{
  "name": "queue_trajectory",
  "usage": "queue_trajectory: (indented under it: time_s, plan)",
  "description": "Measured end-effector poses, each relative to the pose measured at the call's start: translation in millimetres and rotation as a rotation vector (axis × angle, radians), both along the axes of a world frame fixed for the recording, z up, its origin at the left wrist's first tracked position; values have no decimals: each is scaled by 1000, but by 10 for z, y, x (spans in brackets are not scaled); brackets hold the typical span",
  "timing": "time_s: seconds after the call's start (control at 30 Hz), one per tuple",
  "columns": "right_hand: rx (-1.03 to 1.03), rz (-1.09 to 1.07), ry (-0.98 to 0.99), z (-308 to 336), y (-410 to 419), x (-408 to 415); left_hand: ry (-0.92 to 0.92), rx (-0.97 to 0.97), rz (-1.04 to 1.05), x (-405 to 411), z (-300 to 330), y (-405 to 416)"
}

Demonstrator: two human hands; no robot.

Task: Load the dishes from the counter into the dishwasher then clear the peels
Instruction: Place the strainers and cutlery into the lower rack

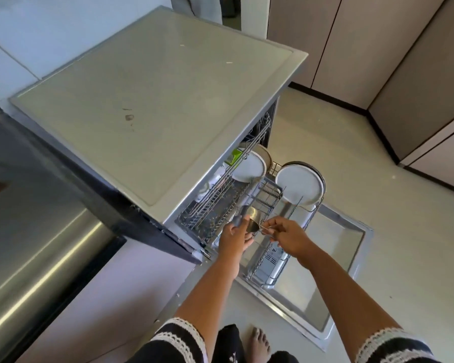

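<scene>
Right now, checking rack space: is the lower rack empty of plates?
No, white plates stand upright at the far end of the lower rack.

Tall beige cabinet doors (351, 43) with a dark plinth stand along the far right wall, meeting the pale floor (404, 231). A white wall (50, 30) rises at the upper left. At the bottom edge a bare foot (258, 343) rests on the floor between black, lace-trimmed sleeves (178, 339).
</scene>
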State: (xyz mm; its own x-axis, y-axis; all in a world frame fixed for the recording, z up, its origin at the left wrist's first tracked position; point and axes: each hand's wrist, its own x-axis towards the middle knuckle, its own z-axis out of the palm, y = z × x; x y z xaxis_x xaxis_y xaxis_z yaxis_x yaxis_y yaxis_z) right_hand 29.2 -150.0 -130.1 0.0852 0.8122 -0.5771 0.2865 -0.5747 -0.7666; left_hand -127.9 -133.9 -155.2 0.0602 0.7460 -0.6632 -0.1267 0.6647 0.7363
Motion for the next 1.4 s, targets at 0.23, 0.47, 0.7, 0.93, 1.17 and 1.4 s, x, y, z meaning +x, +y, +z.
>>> queue_trajectory:
  time_s: [0.23,0.47,0.7,0.93,1.17,1.4]
  plan:
    - [60,-29,-7,-1195,130,-11,-17,36,41,8,-1205,197]
    - [150,-10,1,-2280,366,-197,-63,138,111,6,-2299,390]
    - [375,82,-145,-3177,870,-525,10,303,231,-45,-3214,917]
    - [649,89,-279,-3763,1243,-981,-23,415,274,-209,-3854,1335]
    - [739,151,-435,-3900,1402,-1347,-19,430,347,-438,-3921,1436]
    - [723,199,-543,-3992,1454,-1453,-25,363,428,-541,-3922,1465]
